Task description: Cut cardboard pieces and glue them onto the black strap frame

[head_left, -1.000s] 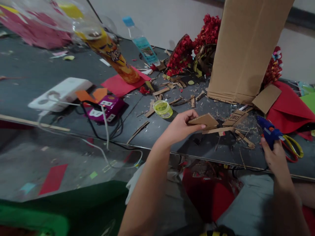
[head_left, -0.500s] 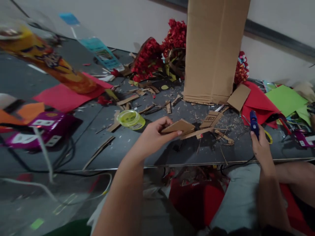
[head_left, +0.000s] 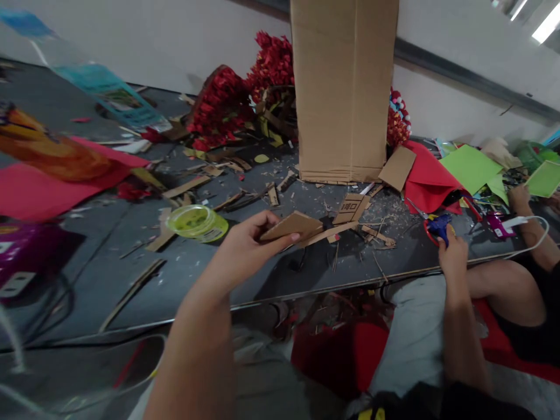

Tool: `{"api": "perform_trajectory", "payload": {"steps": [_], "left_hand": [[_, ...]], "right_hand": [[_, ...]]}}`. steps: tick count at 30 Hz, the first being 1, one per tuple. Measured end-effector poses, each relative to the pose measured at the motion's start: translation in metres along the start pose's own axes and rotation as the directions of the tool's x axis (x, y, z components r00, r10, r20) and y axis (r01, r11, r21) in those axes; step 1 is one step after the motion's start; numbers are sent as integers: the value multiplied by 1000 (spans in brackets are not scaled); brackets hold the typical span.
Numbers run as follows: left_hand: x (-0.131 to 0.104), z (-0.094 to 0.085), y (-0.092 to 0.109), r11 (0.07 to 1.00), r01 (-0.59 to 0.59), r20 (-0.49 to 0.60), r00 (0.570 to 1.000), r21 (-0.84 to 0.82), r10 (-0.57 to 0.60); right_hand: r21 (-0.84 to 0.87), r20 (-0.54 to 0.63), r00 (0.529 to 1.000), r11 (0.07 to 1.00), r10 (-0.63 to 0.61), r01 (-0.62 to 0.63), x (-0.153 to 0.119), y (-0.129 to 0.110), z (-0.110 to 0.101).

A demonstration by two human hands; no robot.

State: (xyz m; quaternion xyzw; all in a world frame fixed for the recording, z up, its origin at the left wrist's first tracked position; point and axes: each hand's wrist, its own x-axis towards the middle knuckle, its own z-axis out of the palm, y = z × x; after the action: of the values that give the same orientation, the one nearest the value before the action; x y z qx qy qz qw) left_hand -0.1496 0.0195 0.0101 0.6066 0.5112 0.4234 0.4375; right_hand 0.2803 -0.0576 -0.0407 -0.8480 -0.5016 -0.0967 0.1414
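Observation:
My left hand (head_left: pixel 256 240) pinches a small folded-looking piece of cardboard (head_left: pixel 294 226) above the front of the dark table, thumb on its near side. Around the handle of a blue glue gun (head_left: pixel 438 226) my right hand (head_left: pixel 454 254) is closed, low over the table at the right. Something with a red loop, partly hidden, lies beside the gun. A cardboard scrap with printed characters (head_left: pixel 350 208) and a narrow cardboard strip (head_left: pixel 329 234) lie just beyond my left hand. To its left stands a tub of yellow-green stuff (head_left: pixel 196 223).
A tall cardboard box (head_left: pixel 345 93) rises at the back, beside red flower-like decorations (head_left: pixel 221 105). Red felt (head_left: pixel 431 175) and green sheets (head_left: pixel 472 166) lie right. A tilted-looking bottle (head_left: pixel 109 93) and purple power strip (head_left: pixel 32 265) are left. Another person's hand (head_left: pixel 519 198) works at far right.
The view has swung to the right, bringing another person's hand into sight. My right hand has turned and lowered the glue gun. My left hand keeps hold of the cardboard.

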Motion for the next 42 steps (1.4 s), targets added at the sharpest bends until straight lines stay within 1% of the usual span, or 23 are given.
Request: {"api": "perform_trajectory", "payload": {"steps": [5,7,9,11,12,13,14,15,16,17,18,19,20,21,22,23,24,26,30,33,37,42], "left_hand": [[1,0,4,999,-9,4,1000,-48,9],[1,1,5,998,0,5,1000,-58,0],[1,1,6,999,8,9,1000,-50,-7],[1,1,6,1000,13,19,1000,-23,-12],[1,1,6,1000,17,25,1000,-6,-17],[1,1,6,1000,24,31,999,9,-24],[1,1,6,999,31,35,999,21,-32],[1,1,6,999,36,36,999,28,-37],[1,1,7,999,40,39,998,29,-41],[1,1,7,999,42,42,998,24,-43],[1,1,6,999,42,45,998,12,-42],[1,1,6,999,39,48,998,-6,-39],[1,1,5,999,35,52,998,-29,-34],[1,1,4,998,31,57,998,-53,-28],[1,2,4,997,29,63,998,-77,-24],[1,2,3,995,27,68,997,-97,-20],[1,2,3,993,26,75,997,-112,-18],[1,2,3,992,30,91,996,-124,-18],[0,2,3,993,28,128,992,-110,-13],[0,3,0,995,-7,140,990,-96,21],[1,6,-3,995,-77,145,986,-64,86],[-1,9,2,989,-139,144,979,-50,145]], "right_hand": [[-10,-29,998,999,47,-47,-6,-9,-6],[4,-75,995,998,70,-70,-7,-14,-12],[40,-150,986,997,70,-64,-9,-23,-20],[136,-211,977,991,24,5,-15,-39,-29],[223,-219,976,973,-3,53,-21,-50,-34],[341,-202,979,935,-30,100,-30,-63,-38],[488,-136,990,868,-34,97,-40,-78,-41],[631,-4,999,775,-39,33,-52,-94,-43],[746,178,981,661,-82,-81,-65,-111,-42],[814,335,929,545,-159,-200,-78,-128,-40],[847,445,861,429,-248,-314,-89,-145,-36],[855,504,804,314,-315,-413,-98,-160,-31],[850,527,775,205,-348,-485,-104,-175,-24],[834,539,758,105,-367,-541,-108,-188,-18],[812,546,744,24,-385,-583,-110,-200,-12],[792,547,734,-33,-402,-609,-110,-210,-7],[778,544,726,-70,-421,-624,-109,-218,-3],[772,525,725,-108,-445,-626,-105,-230,0],[773,507,724,-124,-468,-622,-102,-239,-6],[778,505,722,-112,-473,-618,-103,-240,-11],[804,481,743,-103,-466,-585,-103,-240,-14],[814,471,765,-119,-439,-569,-101,-238,-17]]}}
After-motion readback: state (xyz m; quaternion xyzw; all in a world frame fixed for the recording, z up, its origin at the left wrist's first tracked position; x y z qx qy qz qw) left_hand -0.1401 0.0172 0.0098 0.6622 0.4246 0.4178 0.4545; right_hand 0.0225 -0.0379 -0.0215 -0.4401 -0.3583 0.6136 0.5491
